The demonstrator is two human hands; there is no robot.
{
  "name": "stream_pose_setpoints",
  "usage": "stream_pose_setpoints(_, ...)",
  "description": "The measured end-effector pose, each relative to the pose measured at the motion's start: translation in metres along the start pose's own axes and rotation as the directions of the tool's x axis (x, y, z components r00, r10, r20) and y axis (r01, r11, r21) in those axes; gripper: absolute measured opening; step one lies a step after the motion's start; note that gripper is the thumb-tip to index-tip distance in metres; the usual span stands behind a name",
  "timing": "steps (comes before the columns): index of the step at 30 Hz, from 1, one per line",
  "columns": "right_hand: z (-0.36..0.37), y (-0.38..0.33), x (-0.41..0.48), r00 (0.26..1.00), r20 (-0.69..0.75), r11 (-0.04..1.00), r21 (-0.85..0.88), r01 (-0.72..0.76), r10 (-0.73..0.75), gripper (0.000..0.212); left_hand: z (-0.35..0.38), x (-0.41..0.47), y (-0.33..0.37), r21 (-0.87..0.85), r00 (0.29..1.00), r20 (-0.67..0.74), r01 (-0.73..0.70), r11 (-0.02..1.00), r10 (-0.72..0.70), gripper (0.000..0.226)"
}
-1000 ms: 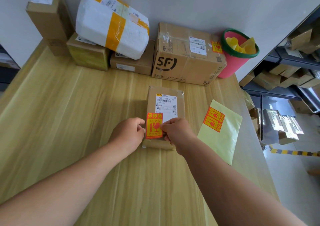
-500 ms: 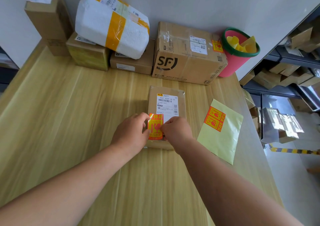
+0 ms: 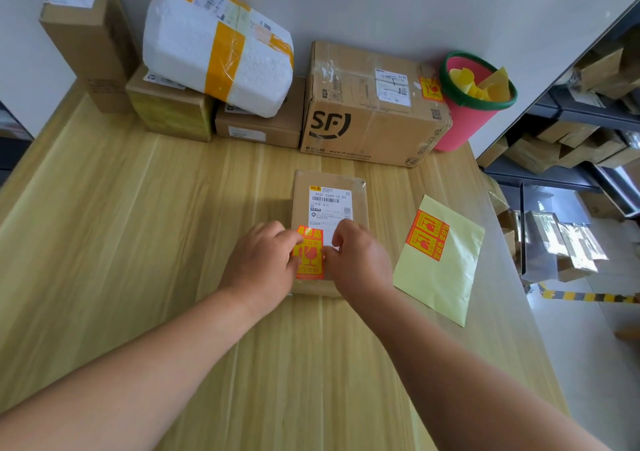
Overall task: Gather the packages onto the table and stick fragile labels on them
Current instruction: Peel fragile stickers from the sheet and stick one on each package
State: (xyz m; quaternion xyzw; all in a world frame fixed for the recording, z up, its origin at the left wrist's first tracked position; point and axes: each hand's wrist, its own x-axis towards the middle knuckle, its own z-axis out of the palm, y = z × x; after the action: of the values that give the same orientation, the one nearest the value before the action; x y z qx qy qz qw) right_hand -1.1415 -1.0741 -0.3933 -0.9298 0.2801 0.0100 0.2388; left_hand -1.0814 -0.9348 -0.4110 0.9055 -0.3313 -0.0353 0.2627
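The left hand (image 3: 261, 263) lies curled on the parcel (image 3: 329, 232), fingertips pressing the left edge of the orange label (image 3: 309, 255). The right hand (image 3: 360, 260) presses the label's right edge with bent fingers; neither hand grips anything, both bear down flat. The label sits on the parcel's near left part, just below the white waybill (image 3: 330, 204). The parcel lies flat at mid-table (image 3: 138, 242), nearer the right edge. Just right of it, apart from it, lies a yellow backing sheet (image 3: 436, 277) carrying two more orange labels (image 3: 426, 234) at its far left corner. Along the far edge, against the wall, stand a large SF box (image 3: 367, 118) bearing its own orange label, a low box (image 3: 263, 128), a yellowish box (image 3: 169, 111), a tall box (image 3: 86, 35) in the far left corner, and a white foam parcel (image 3: 218, 42) resting tilted across the two middle boxes. A pink bin (image 3: 467, 111) with a green rim stands in the far right corner, touching the SF box, with yellow scraps inside.
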Motion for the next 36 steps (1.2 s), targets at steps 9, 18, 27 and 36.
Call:
stream_pose_setpoints(9,0.025,0.032,-0.005,0.881,-0.045,0.87,-0.186,0.457,-0.472,0.043,0.01,0.011,-0.011,0.313,0.98,0.074,-0.198,0.929,0.184,0.026)
stream_pose_setpoints(18,0.031,0.034,-0.014,0.913,0.006,0.883,-0.251,0.396,-0.408,0.053,0.017,-0.006,-0.019,0.35,0.974,0.214,-0.152,0.924,0.08,0.057)
stream_pose_setpoints(27,0.033,0.039,-0.019,0.922,0.059,0.876,-0.292,0.382,-0.383,0.06,0.015,-0.01,-0.017,0.338,0.965,0.259,-0.14,0.931,0.051,0.075)
stream_pose_setpoints(36,0.019,0.035,-0.03,0.989,0.058,0.985,-0.095,0.142,-0.137,0.08,0.007,-0.008,-0.008,0.107,0.934,0.339,0.076,0.991,-0.108,0.091)
